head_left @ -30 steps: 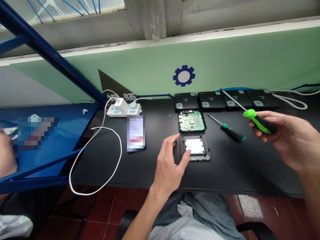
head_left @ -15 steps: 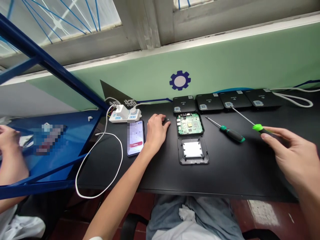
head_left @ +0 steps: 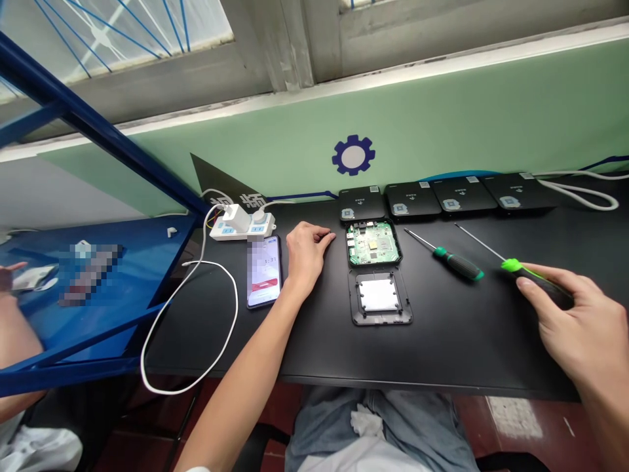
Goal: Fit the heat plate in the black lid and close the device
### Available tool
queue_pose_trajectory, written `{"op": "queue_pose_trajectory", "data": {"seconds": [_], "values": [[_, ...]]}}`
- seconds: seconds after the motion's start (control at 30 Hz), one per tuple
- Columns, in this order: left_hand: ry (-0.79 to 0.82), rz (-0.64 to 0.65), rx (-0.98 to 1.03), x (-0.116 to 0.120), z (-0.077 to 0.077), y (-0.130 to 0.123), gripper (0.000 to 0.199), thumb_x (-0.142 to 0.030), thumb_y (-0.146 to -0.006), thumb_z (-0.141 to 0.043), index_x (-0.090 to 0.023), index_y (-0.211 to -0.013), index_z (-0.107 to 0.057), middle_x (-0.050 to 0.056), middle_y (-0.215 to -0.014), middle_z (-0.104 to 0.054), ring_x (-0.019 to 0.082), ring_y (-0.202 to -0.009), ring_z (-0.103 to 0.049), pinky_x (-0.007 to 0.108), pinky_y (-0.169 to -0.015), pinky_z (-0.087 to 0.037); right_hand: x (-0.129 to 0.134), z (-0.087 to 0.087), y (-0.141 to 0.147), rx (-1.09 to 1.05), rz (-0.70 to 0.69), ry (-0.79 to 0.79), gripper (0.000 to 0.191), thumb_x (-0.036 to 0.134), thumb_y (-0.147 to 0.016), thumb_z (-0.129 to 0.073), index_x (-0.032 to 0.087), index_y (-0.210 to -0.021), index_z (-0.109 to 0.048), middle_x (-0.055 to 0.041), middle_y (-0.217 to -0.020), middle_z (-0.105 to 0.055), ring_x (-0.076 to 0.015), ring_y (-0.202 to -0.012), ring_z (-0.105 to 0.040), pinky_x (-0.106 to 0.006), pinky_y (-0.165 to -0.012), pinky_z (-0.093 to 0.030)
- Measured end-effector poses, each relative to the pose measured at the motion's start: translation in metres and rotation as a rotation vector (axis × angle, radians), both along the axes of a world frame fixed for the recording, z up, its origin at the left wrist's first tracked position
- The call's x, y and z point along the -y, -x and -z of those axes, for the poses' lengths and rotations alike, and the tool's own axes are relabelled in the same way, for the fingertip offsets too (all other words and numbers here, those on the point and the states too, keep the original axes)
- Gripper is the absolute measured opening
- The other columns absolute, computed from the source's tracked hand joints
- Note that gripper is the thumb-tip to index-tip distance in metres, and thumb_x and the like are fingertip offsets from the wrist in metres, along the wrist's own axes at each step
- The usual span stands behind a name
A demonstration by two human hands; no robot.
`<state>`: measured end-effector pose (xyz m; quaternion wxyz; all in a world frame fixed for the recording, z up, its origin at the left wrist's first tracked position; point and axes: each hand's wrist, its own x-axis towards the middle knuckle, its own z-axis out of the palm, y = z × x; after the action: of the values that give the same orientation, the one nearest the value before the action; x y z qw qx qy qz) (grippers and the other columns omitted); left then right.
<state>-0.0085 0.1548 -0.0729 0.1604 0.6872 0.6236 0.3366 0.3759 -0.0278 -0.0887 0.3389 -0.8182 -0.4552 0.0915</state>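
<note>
Probably small electronics workshop: black workbench (head_left: 442, 347), screwdrivers (head_left: 459, 263), exposed circuit board (head_left: 381, 239).

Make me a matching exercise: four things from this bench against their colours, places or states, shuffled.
1. Right hand
2. Phone
3. Circuit board
4. Power strip

A. Green, inside an open black case
B. White, behind another listed thing
C. Gripping a lime-and-black screwdriver
D. Lying flat with its screen lit

Pairs: 1-C, 2-D, 3-A, 4-B

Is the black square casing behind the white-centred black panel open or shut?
Open: the green circuit board inside the black casing lies exposed, uncovered.
</note>
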Motion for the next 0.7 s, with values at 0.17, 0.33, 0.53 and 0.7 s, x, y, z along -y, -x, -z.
{"op": "queue_pose_trajectory", "data": {"seconds": [0.17,0.33,0.53,0.7], "values": [[-0.004,0.001,0.008,-0.002,0.001,0.000,0.005,-0.017,-0.095,-0.095,-0.018,-0.099,-0.093,0.007,-0.097,-0.082,0.020,-0.080,-0.076,0.036,-0.084,-0.061,-0.001,0.005,-0.001,0.060,-0.006,-0.011,0.037,0.063,-0.097,-0.069,0.040,-0.126,-0.077,-0.0158,-0.128,-0.076,-0.0519,-0.130,-0.067,-0.067,-0.113,-0.046],[-0.037,0.014,0.006,0.000,0.001,0.000,0.006,-0.024,-0.100,-0.091,-0.019,-0.098,-0.090,0.007,-0.097,-0.081,0.021,-0.080,-0.075,0.035,-0.084,-0.059,-0.007,0.004,-0.002,0.094,0.023,-0.020,0.060,0.070,-0.084,-0.060,0.029,-0.119,-0.087,-0.0163,-0.118,-0.079,-0.0475,-0.116,-0.070,-0.065,-0.103,-0.052],[-0.158,0.030,0.033,0.007,-0.003,-0.004,0.031,-0.042,-0.118,-0.062,-0.018,-0.112,-0.080,0.007,-0.097,-0.079,0.022,-0.085,-0.073,0.033,-0.084,-0.057,-0.006,-0.001,0.003,0.083,-0.014,-0.014,0.064,0.071,-0.084,-0.062,0.026,-0.121,-0.090,-0.0145,-0.118,-0.081,-0.0406,-0.112,-0.070,-0.058,-0.101,-0.054],[-0.257,0.068,0.063,0.012,-0.005,-0.006,0.022,-0.036,-0.117,-0.062,-0.019,-0.118,-0.076,0.008,-0.107,-0.077,0.021,-0.093,-0.073,0.031,-0.086,-0.055,-0.006,0.002,0.001,0.109,-0.059,-0.037,0.060,0.069,-0.086,-0.064,0.028,-0.121,-0.090,-0.0141,-0.116,-0.080,-0.0386,-0.108,-0.068,-0.058,-0.097,-0.054]]}}
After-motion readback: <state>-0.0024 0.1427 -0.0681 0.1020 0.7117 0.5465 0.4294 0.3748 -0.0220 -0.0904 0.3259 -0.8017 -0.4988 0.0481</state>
